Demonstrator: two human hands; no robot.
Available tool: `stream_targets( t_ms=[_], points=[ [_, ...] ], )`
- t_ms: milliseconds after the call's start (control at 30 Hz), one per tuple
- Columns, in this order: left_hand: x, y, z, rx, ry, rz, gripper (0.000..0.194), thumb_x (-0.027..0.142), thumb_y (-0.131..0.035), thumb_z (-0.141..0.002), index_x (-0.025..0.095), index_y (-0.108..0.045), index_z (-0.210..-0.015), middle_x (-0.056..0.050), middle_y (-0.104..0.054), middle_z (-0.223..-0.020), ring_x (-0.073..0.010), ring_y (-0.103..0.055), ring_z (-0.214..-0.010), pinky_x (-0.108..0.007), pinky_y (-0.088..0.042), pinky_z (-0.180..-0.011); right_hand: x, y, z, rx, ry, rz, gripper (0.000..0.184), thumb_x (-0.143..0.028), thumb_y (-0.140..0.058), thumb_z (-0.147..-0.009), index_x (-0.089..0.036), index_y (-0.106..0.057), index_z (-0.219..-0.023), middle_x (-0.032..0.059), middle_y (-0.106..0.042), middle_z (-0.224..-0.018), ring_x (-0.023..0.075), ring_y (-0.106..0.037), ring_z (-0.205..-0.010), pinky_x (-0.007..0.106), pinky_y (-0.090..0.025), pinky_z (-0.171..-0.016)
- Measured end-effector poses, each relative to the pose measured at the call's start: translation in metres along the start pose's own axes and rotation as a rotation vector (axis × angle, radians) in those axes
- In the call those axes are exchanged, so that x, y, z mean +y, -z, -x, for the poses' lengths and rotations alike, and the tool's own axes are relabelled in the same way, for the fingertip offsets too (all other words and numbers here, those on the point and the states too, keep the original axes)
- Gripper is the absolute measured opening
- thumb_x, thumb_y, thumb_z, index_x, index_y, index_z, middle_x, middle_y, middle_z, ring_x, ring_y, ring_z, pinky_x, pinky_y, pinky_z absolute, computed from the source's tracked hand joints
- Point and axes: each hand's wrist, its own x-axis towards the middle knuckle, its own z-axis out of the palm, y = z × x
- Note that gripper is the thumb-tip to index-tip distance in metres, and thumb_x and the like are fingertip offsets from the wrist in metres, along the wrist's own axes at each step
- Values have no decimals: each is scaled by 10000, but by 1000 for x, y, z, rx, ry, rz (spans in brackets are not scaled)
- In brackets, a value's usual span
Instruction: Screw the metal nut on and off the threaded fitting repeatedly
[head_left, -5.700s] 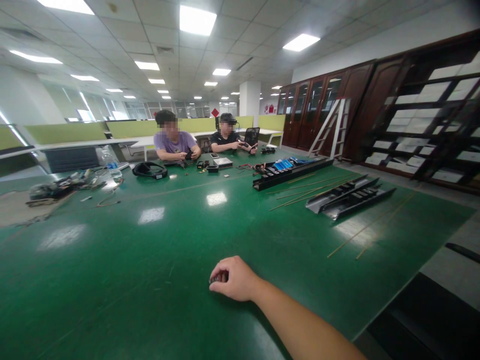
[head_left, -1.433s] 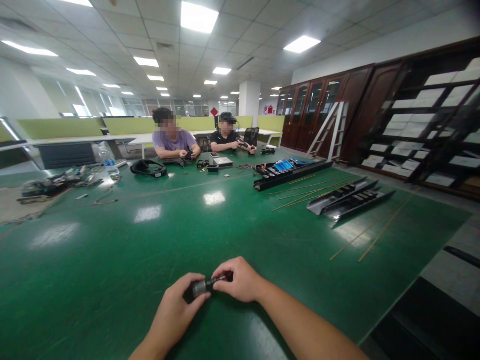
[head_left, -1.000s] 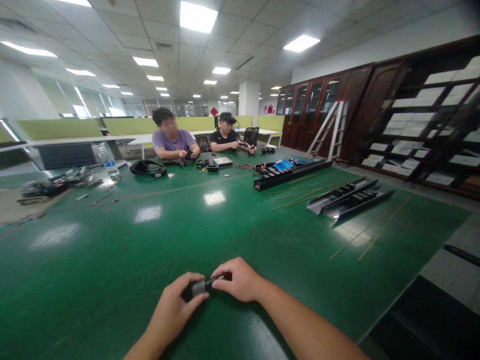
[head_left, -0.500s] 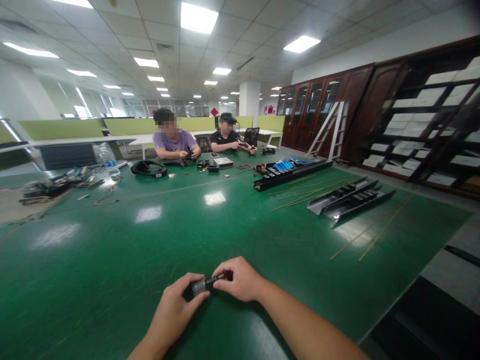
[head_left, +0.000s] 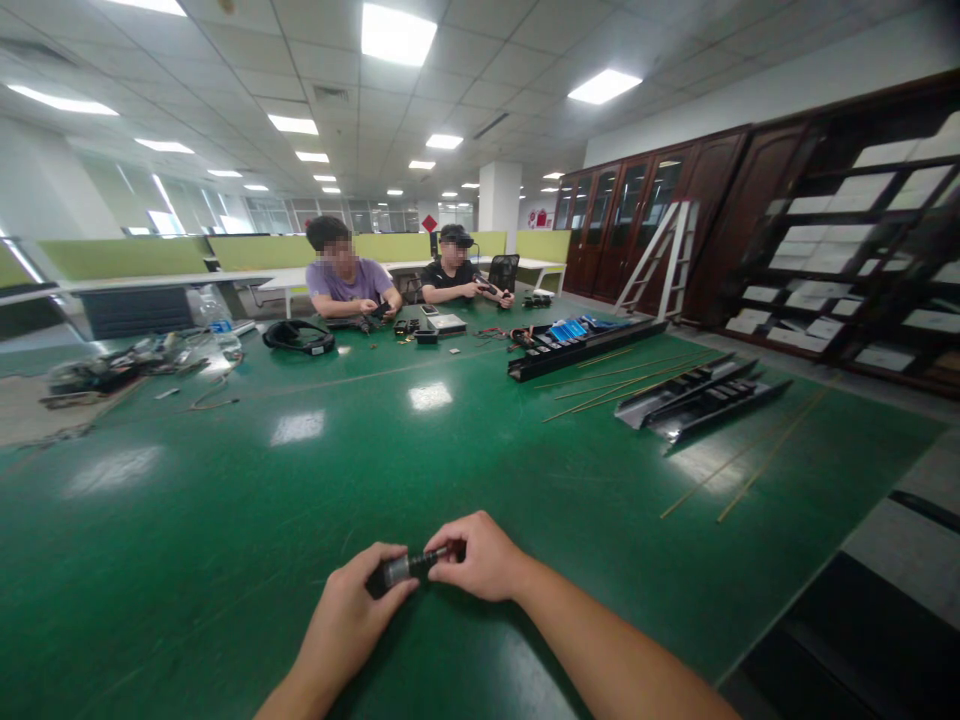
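Both my hands meet low in the middle of the view, just above the green table (head_left: 225,520). Between them is a small cylindrical part (head_left: 409,566), grey metal at its left end and dark at its right. My left hand (head_left: 352,610) pinches the grey end between thumb and fingers. The dark end sits in the closed fingers of my right hand (head_left: 480,558). How the two ends join is hidden by my fingers.
Two people sit at the far end with small devices; a black headset (head_left: 298,338) lies near them. Long black trays (head_left: 697,398) and thin wooden rods (head_left: 739,465) lie to the right. Cables and a bottle clutter the far left. The table edge runs along the right.
Several seconds ago only my right hand was on the table, closed on the part. My left hand has since joined it. Over the last second both hands have hardly moved.
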Motion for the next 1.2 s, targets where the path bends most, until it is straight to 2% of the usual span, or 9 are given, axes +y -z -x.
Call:
stream_targets(
  t_ms=[167,367,567,800,1200],
  points=[
    [-1,1,0,-4,-15,0,232,372,-676,-830,265,-672,-1036,-13,-714,-1029,-213,-673,-955,-306,-528,-853,0,0,0,13,5,35,218,-280,-732,-731,-182,-771,-921,11,-679,-694,120,-559,-590,216,-415,-574],
    [-9,1,-2,-6,-68,-4,260,358,-691,-816,259,-685,-1057,-43,-710,-1074,-235,-664,-1011,-354,-519,-943,-1,1,0,-16,9,40,219,-313,-742,-740,-180,-773,-912,18,-691,-705,125,-569,-601,215,-415,-569],
    [-8,1,0,2,-84,-10,265,374,-692,-820,256,-685,-1057,-53,-709,-1069,-239,-667,-1006,-355,-529,-934,0,1,1,-21,21,25,228,-311,-743,-732,-172,-759,-912,18,-695,-729,127,-584,-613,216,-435,-583],
    [-6,-1,1,-11,-114,-15,249,372,-698,-828,275,-681,-1057,-35,-709,-1065,-230,-661,-1009,-347,-525,-929,-2,1,1,-59,24,27,351,-363,-792,-682,-189,-755,-985,23,-714,-783,144,-613,-648,225,-463,-615],
    [-6,-4,0,-16,-96,-16,267,388,-690,-827,257,-679,-1060,-54,-706,-1072,-241,-659,-1011,-371,-521,-939,-2,1,0,-73,90,94,263,-352,-730,-761,-212,-770,-979,32,-745,-865,164,-658,-740,236,-471,-681]
  ],
)
